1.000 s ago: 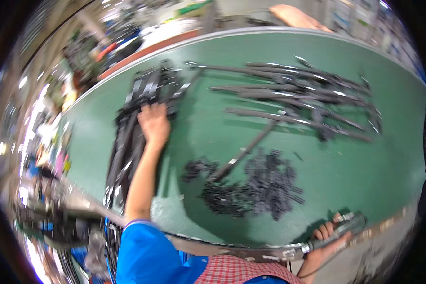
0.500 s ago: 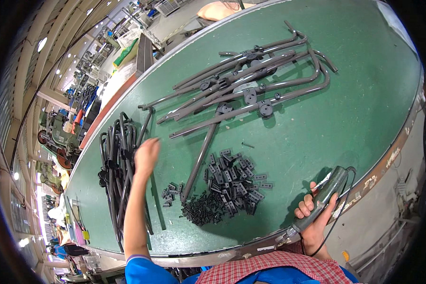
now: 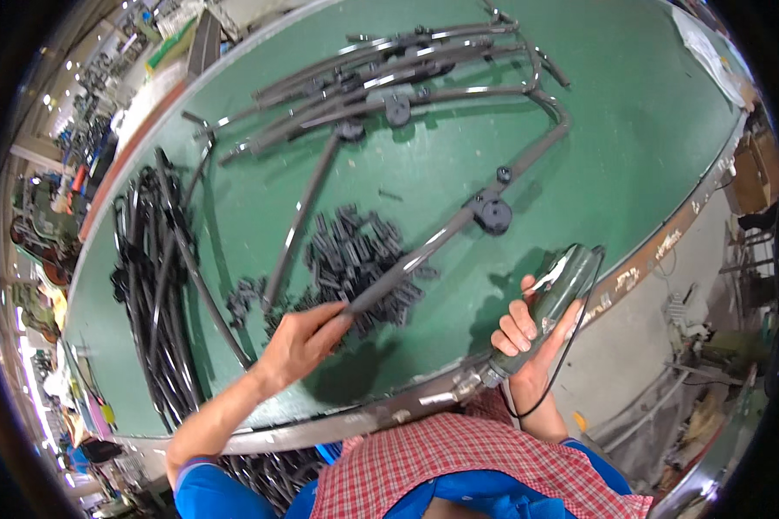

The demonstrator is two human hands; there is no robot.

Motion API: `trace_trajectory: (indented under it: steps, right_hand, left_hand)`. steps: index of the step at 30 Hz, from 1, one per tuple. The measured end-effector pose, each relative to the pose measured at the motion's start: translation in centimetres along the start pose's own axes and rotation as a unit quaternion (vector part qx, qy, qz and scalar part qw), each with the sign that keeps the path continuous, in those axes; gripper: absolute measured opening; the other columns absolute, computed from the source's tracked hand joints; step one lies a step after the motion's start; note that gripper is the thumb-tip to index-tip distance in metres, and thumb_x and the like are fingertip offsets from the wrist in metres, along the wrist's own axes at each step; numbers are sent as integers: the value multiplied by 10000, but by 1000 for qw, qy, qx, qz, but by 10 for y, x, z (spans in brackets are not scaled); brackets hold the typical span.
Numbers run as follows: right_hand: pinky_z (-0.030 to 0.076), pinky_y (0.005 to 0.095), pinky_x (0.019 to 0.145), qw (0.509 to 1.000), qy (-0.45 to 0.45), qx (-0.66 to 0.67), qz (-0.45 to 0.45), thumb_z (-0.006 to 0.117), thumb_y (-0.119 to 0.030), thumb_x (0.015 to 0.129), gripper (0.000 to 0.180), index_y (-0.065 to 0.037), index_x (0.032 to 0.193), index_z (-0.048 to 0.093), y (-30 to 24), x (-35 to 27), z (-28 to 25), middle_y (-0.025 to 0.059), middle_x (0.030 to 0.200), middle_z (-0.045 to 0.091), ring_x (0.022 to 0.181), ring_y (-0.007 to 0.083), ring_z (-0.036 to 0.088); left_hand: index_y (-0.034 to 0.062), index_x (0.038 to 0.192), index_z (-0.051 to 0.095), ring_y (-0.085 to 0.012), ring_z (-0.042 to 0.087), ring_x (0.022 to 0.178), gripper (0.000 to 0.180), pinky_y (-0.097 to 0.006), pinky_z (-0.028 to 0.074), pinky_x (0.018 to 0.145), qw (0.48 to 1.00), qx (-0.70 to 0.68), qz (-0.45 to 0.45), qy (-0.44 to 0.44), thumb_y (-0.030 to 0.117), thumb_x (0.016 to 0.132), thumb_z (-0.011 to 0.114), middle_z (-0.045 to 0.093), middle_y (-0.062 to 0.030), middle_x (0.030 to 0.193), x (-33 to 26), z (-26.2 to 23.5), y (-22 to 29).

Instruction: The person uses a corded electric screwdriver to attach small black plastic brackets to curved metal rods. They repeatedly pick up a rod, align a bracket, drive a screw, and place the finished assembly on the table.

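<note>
My left hand (image 3: pixel 299 348) grips the near end of a bent dark metal tube (image 3: pixel 428 247), which slants up and right over the table. A round black joint (image 3: pixel 493 214) sits partway along that tube, and its bent far end reaches the other tubes. In my right hand (image 3: pixel 528 333), at the table's near edge, is a dark green electric screwdriver (image 3: pixel 564 285) with a thin black cable. Its tip points down and left. Beneath the held tube lies a heap of small black blocks (image 3: pixel 342 251); my left hand partly hides a pile of small dark screws (image 3: pixel 286 322).
More bent tubes (image 3: pixel 355 91) lie across the far side of the green table (image 3: pixel 649 147). A stack of dark tubes (image 3: pixel 151 320) rests on the left. One tube (image 3: pixel 303 212) stretches toward the screw pile. A single screw (image 3: pixel 389 195) lies mid-table.
My left hand has moved right and nearer from beside the left stack and has taken hold of a tube. That tube has swung nearer, away from the far group. The screwdriver stays in my right hand.
</note>
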State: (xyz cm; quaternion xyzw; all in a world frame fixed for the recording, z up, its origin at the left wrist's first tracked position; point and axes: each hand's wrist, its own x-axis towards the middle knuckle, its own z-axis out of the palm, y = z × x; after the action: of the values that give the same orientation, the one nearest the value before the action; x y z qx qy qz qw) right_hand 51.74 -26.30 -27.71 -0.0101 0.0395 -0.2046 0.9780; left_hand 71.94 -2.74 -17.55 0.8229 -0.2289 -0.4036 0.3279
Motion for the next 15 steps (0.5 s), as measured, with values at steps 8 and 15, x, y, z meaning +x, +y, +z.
trace_trajectory:
  steps: [8,15]
  right_hand:
    - [366,299,451,989,-64,-129,45,427,-788,797,946,-87,1427,349,24,10,43,15,582,415,465,141,406]
    - [374,289,484,953,58,-284,89,352,-775,841,913,-84,1438,331,84,3,43,4,614,428,492,125,415]
  left_hand:
    - [103,1142,633,-255,580,616,382,-361,476,553,917,265,216,204,134,772,723,557,-65,724,-63,48,-90]
    - [108,1145,632,-250,569,630,377,-358,474,571,915,240,248,206,183,783,703,561,-58,745,-64,58,-113]
